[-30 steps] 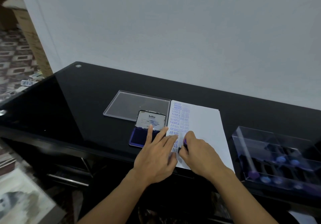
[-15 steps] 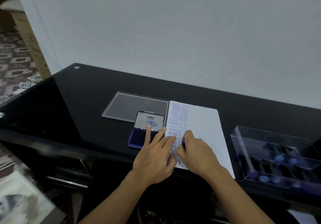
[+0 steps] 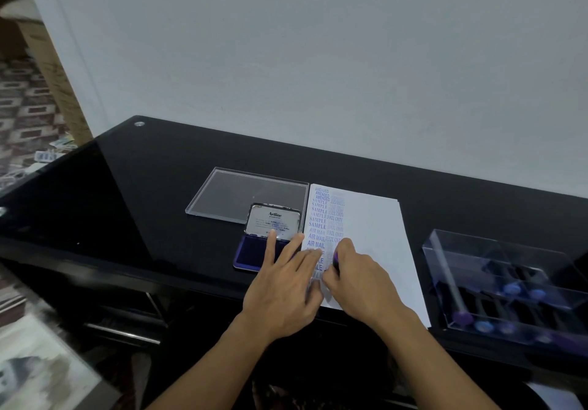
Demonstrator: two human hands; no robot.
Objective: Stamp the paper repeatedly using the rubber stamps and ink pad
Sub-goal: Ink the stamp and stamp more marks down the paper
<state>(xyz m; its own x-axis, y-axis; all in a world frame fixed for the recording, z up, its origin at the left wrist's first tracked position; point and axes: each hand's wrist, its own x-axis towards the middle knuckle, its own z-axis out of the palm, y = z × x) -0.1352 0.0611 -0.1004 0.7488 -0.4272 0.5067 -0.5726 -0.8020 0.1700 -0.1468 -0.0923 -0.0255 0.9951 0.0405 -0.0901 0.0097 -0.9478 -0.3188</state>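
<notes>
The step in hand looks like a stamping press. The right hand (image 3: 359, 282) curls round a purple rubber stamp (image 3: 335, 258) and holds it down on the white paper (image 3: 375, 238), in the second column of blue imprints near the sheet's left edge. Only a sliver of the stamp shows between thumb and fingers, so I cannot tell whether its face is fully seated.

The left hand (image 3: 283, 288) lies flat with its fingers straight and spread. Its fingertips rest on the paper's left margin, apparently steadying the sheet, and one finger reaches over the open Artline ink pad (image 3: 254, 252).

The ink pad sits just beside the paper's left edge, near the front edge of the black glass tabletop (image 3: 143, 193), with a clear plastic lid (image 3: 241, 191) behind it. A clear stamp box (image 3: 509, 285) holding more stamps stands by the tabletop's right edge.

The next move probably calls for a straight lift so the print does not smear, a dab on the ink pad, then placement on the next bare spot.

Both forearms reach in from the front edge, wrists low, and the hands almost touch.
</notes>
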